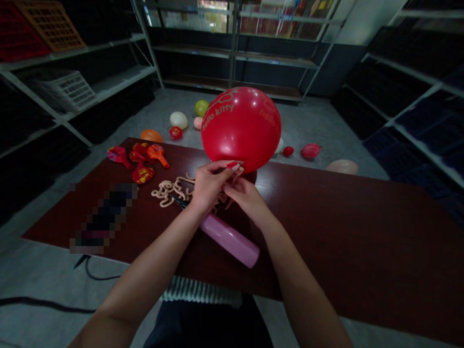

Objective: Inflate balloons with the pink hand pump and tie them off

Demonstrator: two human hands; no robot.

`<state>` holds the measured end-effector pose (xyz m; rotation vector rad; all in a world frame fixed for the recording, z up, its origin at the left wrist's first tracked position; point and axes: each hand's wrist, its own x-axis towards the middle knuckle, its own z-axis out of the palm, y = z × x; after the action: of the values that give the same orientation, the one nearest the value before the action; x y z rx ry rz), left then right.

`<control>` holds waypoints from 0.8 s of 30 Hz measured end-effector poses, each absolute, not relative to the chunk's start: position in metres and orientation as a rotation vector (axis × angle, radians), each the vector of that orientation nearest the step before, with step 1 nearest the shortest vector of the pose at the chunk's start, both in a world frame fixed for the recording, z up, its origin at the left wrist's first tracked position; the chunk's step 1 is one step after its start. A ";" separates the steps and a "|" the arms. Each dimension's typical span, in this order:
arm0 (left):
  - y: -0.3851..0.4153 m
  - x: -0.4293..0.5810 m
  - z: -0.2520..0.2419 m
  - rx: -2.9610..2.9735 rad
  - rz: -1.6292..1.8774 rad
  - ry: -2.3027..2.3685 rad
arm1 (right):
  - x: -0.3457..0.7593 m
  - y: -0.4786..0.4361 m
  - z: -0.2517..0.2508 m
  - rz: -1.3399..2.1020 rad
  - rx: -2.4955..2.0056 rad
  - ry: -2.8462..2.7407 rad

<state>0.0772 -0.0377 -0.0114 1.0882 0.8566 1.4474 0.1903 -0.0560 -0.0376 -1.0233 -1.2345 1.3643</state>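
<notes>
A blown-up red balloon (242, 126) with "hello kitty" printed on it stands above the dark red table (362, 222). My left hand (210, 183) pinches its neck from the left, fingertips right under the balloon. My right hand (244, 195) grips the neck from below and the right. The two hands touch each other. A pink hand pump (230, 239) lies on the table beneath my forearms. A heap of beige rubber bands (170, 189) lies just left of my left hand.
Several flat red and orange balloons (141, 159) lie at the table's far left. A blurred dark object (103, 217) sits at the near left. Inflated balloons (179, 121) are scattered on the floor behind. Metal shelving (72, 87) lines the walls.
</notes>
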 end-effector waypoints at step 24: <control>-0.034 0.071 -0.016 1.599 1.568 1.040 | 0.227 -0.053 -0.027 0.867 -1.239 -1.206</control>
<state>0.0708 -0.0342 -0.0163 1.5993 1.0404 1.5685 0.2270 -0.0525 -0.0270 -1.2385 -1.2058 0.8671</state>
